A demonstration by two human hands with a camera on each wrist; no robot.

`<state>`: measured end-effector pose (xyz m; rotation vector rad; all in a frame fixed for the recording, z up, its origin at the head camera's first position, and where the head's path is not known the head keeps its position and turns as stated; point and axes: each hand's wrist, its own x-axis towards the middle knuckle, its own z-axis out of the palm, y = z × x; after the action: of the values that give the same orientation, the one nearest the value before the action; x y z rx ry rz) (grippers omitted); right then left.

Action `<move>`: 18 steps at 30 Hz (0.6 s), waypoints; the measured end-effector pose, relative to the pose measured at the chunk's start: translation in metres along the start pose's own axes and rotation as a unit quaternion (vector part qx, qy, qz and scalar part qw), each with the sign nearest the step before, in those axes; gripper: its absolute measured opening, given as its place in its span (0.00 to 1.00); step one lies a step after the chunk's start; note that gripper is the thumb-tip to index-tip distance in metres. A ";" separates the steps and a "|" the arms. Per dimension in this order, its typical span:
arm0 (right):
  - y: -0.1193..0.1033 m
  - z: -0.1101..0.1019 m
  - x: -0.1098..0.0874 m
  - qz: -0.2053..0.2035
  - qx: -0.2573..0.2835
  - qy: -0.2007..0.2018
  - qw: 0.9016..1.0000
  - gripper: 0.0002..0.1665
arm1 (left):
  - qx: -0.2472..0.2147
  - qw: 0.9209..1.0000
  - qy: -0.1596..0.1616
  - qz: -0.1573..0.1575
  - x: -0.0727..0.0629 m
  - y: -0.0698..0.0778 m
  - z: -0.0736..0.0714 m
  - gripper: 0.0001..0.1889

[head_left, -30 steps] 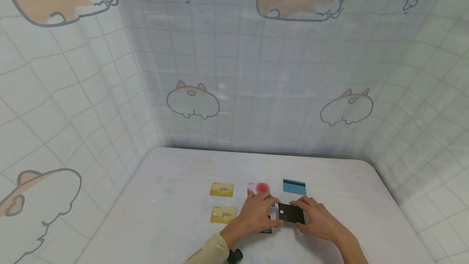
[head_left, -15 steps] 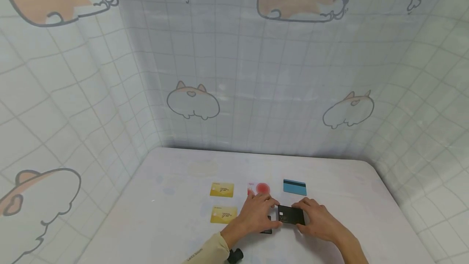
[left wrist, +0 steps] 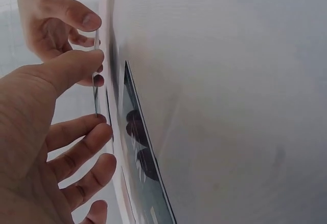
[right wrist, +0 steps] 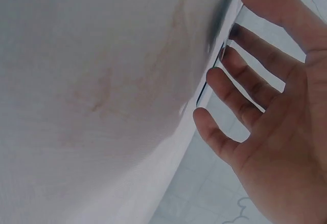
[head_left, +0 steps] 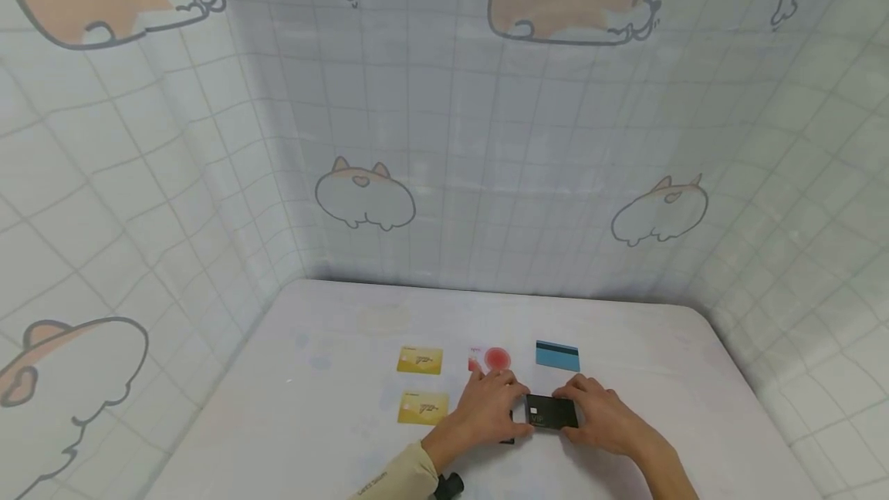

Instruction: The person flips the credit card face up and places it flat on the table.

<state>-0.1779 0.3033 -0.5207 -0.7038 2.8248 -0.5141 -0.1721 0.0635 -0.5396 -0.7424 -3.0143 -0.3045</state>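
A black bank card [head_left: 551,413] with a pale chip and the letters VIP is held just above the table. My left hand [head_left: 488,407] pinches it at its left end between thumb and forefinger, while my right hand [head_left: 606,417] grips the right end. Seen edge-on in the left wrist view, the card [left wrist: 95,98] spans thumb to forefinger. Another dark card [head_left: 508,440] lies mostly hidden under my left hand; its glossy face [left wrist: 162,203] reflects the fingers in the left wrist view. The right wrist view shows the right hand's other fingers [right wrist: 219,88] loosely bent.
Two yellow cards [head_left: 420,360] lie one before the other on the white table [head_left: 312,407]. A pink-and-white card [head_left: 497,359] with a red circle and a blue striped card [head_left: 558,356] are behind the hands. A black object [head_left: 451,485] is beside the left sleeve. Printed curtains [head_left: 472,176] enclose the table.
The black card has tipped and come slightly nearer to me. My left hand has shifted a little the same way; my right hand is almost still.
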 end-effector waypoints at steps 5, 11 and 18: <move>0.000 0.000 -0.001 -0.003 -0.006 -0.007 1.000 0.29 | 0.004 1.000 -0.003 0.001 -0.001 0.005 -0.001 0.29; -0.003 0.001 -0.004 0.012 -0.004 -0.015 1.000 0.28 | 0.006 1.000 -0.012 0.001 -0.002 0.009 0.000 0.29; -0.007 0.001 -0.005 0.019 -0.007 -0.010 1.000 0.28 | 0.013 1.000 -0.013 -0.008 -0.004 0.011 0.001 0.28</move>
<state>-0.1699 0.2995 -0.5181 -0.6521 2.8194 -0.4796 -0.1637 0.0718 -0.5386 -0.7280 -3.0441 -0.2588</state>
